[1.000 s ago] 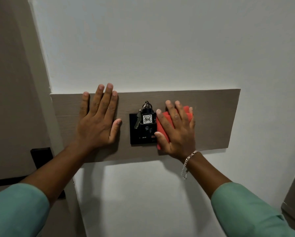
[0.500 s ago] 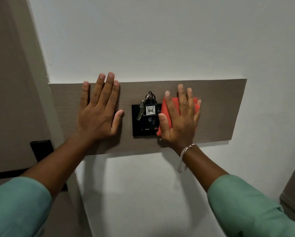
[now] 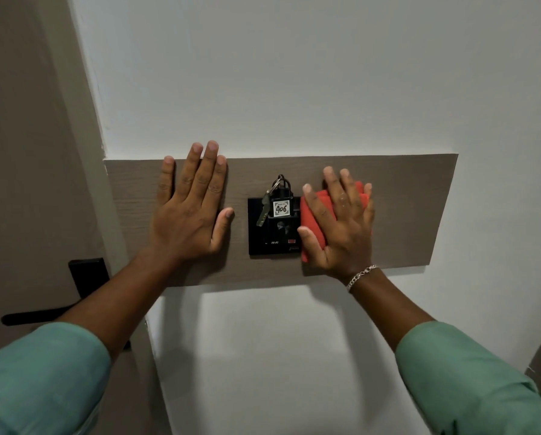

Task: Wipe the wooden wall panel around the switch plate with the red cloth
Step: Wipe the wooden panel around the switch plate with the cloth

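- The right hand (image 3: 341,227) lies flat with fingers spread, pressing a folded red cloth (image 3: 313,221) against the wooden panel (image 3: 413,211); it does not grip the cloth, only pins it under the palm, probably so the whole pad rubs the surface.
- The cloth sits mostly under that palm, its left edge showing beside the thumb and just beside, perhaps touching, the switch plate (image 3: 259,243).
- The left hand (image 3: 189,211) is open and empty, palm flat on the panel, fingertips reaching over its top edge onto the white wall (image 3: 294,73). It looks like a brace to steady the body.
- The switch plate lies between the two hands: a glossy black square, with a key (image 3: 263,210) and a tag marked 406 (image 3: 281,208) on a ring hanging over it.
- The panel is a long, flat strip with fine grey-brown grain and a matt finish; the cloth looks soft and thick, folded in layers.
- A chain bracelet (image 3: 361,276) circles the right wrist.
- Left of the left forearm, a black door handle (image 3: 43,312) juts out.
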`<state>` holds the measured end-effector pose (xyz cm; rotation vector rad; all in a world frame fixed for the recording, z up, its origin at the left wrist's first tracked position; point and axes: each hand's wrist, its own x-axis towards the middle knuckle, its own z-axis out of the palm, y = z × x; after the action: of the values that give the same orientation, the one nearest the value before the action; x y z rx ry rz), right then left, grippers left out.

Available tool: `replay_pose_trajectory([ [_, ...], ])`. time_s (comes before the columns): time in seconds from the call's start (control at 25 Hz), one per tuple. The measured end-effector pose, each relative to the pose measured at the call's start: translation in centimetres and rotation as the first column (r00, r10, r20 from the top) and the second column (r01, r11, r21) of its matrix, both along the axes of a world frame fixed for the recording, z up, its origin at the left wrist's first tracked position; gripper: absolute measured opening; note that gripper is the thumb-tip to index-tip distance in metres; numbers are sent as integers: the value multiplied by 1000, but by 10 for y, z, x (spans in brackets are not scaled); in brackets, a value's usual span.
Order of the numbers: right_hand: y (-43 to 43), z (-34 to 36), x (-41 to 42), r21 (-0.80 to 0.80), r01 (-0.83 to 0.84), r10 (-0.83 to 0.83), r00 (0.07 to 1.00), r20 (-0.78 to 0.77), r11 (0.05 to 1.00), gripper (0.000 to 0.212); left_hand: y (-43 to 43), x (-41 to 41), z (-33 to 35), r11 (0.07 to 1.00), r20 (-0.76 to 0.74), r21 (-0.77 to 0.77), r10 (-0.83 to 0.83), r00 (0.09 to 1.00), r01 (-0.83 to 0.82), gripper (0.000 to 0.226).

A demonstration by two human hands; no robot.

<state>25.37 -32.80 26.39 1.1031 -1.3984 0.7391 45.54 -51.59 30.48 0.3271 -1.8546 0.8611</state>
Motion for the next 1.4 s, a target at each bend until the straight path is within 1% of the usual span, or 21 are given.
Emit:
replay_pose_trajectory([
  [0.04,-3,0,7,-57,8,-2,995,100,998,60,0,0,0,1000,0,-3,4,1000,-4,75],
  [0.08,-6,-2,12,-75,20,-11,992,124,997,60,1,0,0,1000,1,-6,7,1000,-7,75],
  [0.12,-6,-5,11,-41,25,-23,998,53,999,61,1,0,-1,1000,2,-8,7,1000,-7,75],
  [0.16,-3,-5,6,31,34,-32,998,-62,999,61,2,0,0,1000,4,-5,6,1000,-6,75],
  [0.2,1,-3,-1,82,35,-26,993,-118,996,61,2,1,0,1000,7,0,5,1000,-5,75],
  [0.24,2,-1,-3,68,29,-24,997,-76,997,61,2,1,1,1000,8,7,7,1000,-7,75],
  [0.32,-5,-1,9,-61,32,-24,991,133,998,62,3,2,0,1000,13,17,12,1000,-12,75],
  [0.36,-9,-4,15,-78,46,-33,987,156,996,62,4,2,0,1000,13,17,14,1000,-14,75],
  [0.4,-9,-7,16,-42,47,-44,996,83,998,63,4,2,0,1000,15,20,9,1000,-10,75],
  [0.48,3,-6,0,99,66,-47,983,-176,993,63,5,2,1,999,22,33,-4,1000,3,75],
  [0.52,7,-4,-9,122,63,-36,977,-211,991,63,5,2,1,999,20,34,-5,1000,4,75],
  [0.56,8,-1,-11,92,49,-34,987,-160,995,63,5,2,1,999,16,32,-2,1000,2,75],
  [0.64,-2,-5,2,-18,44,-44,999,24,999,64,5,1,1,1000,10,26,2,1000,-2,75],
  [0.68,-6,-11,9,-25,52,-51,998,45,998,67,4,1,1,1000,7,20,2,1000,-3,75],
  [0.72,-7,-16,9,15,55,-55,998,-2,998,72,4,0,1,1000,5,17,1,1000,-1,75],
  [0.84,13,-18,-16,193,45,-3,976,-217,980,88,1,1,0,1000,11,15,3,1000,-3,75],
  [0.92,22,-18,-25,223,44,14,968,-250,974,85,2,1,0,1000,11,17,9,1000,-10,75],
  [1.08,32,-26,-28,234,23,15,987,-161,972,72,2,1,0,1000,15,19,13,1000,-13,76],
  [1.24,46,-34,-29,191,-12,1,998,57,981,71,1,1,0,1000,12,19,0,1000,-1,76],
  [1.32,50,-38,-23,120,-89,66,981,182,989,72,0,1,0,1000,13,19,-5,1000,5,75],
  [1.4,45,-31,-11,16,-179,169,954,247,984,74,0,1,0,1000,5,6,-2,1000,2,75],
])
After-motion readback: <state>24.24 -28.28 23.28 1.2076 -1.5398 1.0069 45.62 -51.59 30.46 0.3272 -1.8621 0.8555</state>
